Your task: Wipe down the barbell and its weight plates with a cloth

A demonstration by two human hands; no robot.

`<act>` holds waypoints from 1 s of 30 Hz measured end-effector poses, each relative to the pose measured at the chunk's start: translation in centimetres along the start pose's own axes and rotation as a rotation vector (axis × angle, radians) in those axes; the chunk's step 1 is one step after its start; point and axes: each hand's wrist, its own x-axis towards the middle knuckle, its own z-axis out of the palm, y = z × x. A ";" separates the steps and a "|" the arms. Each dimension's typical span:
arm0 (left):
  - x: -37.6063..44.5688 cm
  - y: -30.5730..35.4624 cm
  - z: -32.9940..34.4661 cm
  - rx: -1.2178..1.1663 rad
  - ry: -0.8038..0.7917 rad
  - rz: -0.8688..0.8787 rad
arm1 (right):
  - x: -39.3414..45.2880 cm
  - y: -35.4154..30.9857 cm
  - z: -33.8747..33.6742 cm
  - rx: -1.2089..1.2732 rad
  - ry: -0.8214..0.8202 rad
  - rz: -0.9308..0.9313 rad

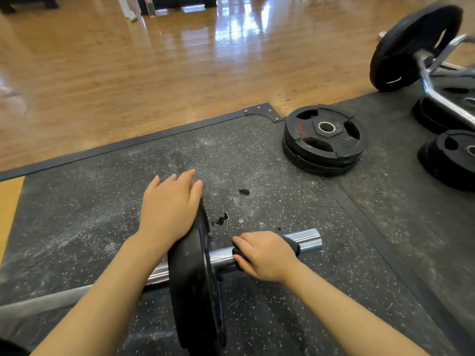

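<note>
A barbell lies across the speckled rubber mat (257, 160). Its chrome sleeve (307, 238) points right, and its bar (51, 301) runs off to the left. One black weight plate (192, 283) stands upright on the sleeve. My left hand (169, 211) rests flat on the plate's top rim with straight fingers. My right hand (267, 255) grips the sleeve just outside the plate, curled round a dark cloth (293, 244) wrapped on the chrome. Only a dark edge of the cloth shows beside my palm.
A stack of black plates (325, 137) lies flat on the mat at the right. More plates (452, 158) and a second loaded bar (416, 47) stand at the far right. Beyond the mat's edge is glossy wooden floor (128, 73).
</note>
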 end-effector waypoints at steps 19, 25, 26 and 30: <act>-0.1 1.9 0.7 0.050 0.048 0.103 | -0.6 3.3 0.6 -0.031 0.297 0.315; 4.9 0.9 0.3 0.056 0.091 0.084 | 3.3 2.2 1.4 0.011 0.330 0.518; 5.7 0.8 0.1 0.061 0.099 0.075 | 3.8 2.6 1.4 -0.004 0.311 0.519; 6.4 0.4 -0.5 0.014 0.128 0.067 | 5.8 4.4 1.3 -0.049 0.245 0.515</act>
